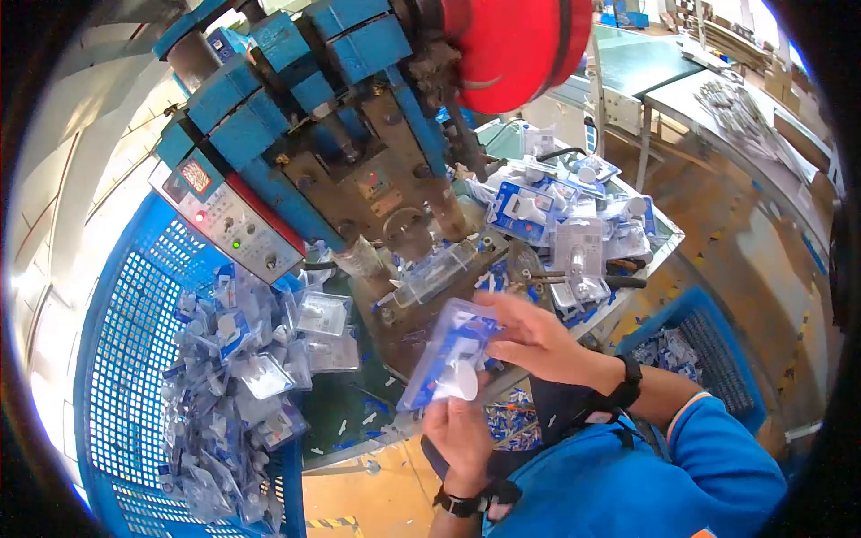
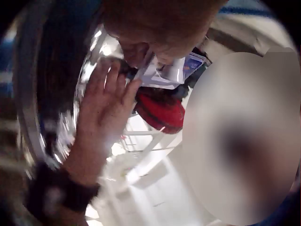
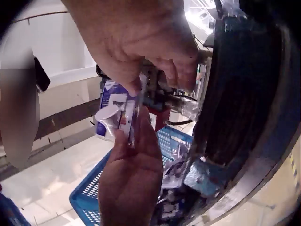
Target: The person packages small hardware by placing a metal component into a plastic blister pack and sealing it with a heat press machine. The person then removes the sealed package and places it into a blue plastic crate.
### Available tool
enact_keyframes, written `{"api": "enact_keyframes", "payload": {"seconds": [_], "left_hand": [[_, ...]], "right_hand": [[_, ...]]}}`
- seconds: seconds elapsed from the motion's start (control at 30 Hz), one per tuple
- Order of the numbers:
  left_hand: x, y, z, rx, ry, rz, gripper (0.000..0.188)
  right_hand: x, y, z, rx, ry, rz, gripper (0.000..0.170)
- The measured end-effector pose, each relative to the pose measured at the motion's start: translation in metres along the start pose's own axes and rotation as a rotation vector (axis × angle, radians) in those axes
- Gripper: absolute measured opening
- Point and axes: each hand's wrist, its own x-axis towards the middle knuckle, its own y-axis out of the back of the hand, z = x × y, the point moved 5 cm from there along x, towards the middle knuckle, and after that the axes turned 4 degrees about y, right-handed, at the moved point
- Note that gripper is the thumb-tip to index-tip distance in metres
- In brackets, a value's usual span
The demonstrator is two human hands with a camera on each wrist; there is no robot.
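Observation:
A clear blister pack with a blue card and a white round part is held between both hands in front of the press. The left hand pinches its lower end with thumb and fingers. At its upper right side the right hand grips the edge, thumb towards the card. In the right wrist view the pack shows its white disc, with the left hand below and the right hand above. The left wrist view shows the pack partly hidden by fingers.
The press stands ahead, a clear piece lying on its bed. A blue basket heaped with packs is at the left. More packs are piled right of the press; a smaller blue basket sits lower right.

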Motion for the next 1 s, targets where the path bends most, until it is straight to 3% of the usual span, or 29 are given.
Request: {"api": "enact_keyframes", "payload": {"seconds": [0.07,0.23,0.33,0.73,0.83,0.87,0.93,0.97,1.0], "left_hand": [[-0.009,-0.017,-0.006,-0.435,0.292,-0.041,0.021],[-0.02,0.001,-0.027,-0.479,0.486,-0.246,0.024],[-0.023,-0.002,-0.031,-0.515,0.479,-0.267,0.026],[-0.032,-0.031,-0.05,-0.422,0.591,-0.379,0.026],[-0.036,-0.044,-0.054,-0.233,0.627,-0.426,0.026],[-0.036,-0.052,-0.049,-0.044,0.652,-0.578,0.026],[-0.034,-0.051,-0.032,0.354,0.694,-0.818,0.026],[-0.033,-0.036,-0.025,0.457,0.675,-0.837,0.022],[-0.026,-0.014,-0.014,0.555,0.642,-0.723,0.02]], "right_hand": [[-0.006,-0.002,0.004,-0.154,-0.161,-0.145,0.024],[-0.01,-0.003,-0.009,-0.112,-0.098,-0.141,0.018],[-0.013,0.0,-0.017,-0.276,-0.061,-0.17,0.017],[-0.036,0.044,-0.02,-0.308,0.009,-0.037,0.018],[-0.045,0.064,-0.031,-0.505,0.094,-0.006,0.02],[-0.048,0.071,-0.036,-0.584,0.145,-0.008,0.02],[-0.061,0.101,-0.067,-0.913,0.093,-0.048,0.019],[-0.068,0.125,-0.076,-0.888,-0.073,-0.06,0.017],[-0.08,0.152,-0.083,-0.959,-0.099,-0.067,0.018]]}}
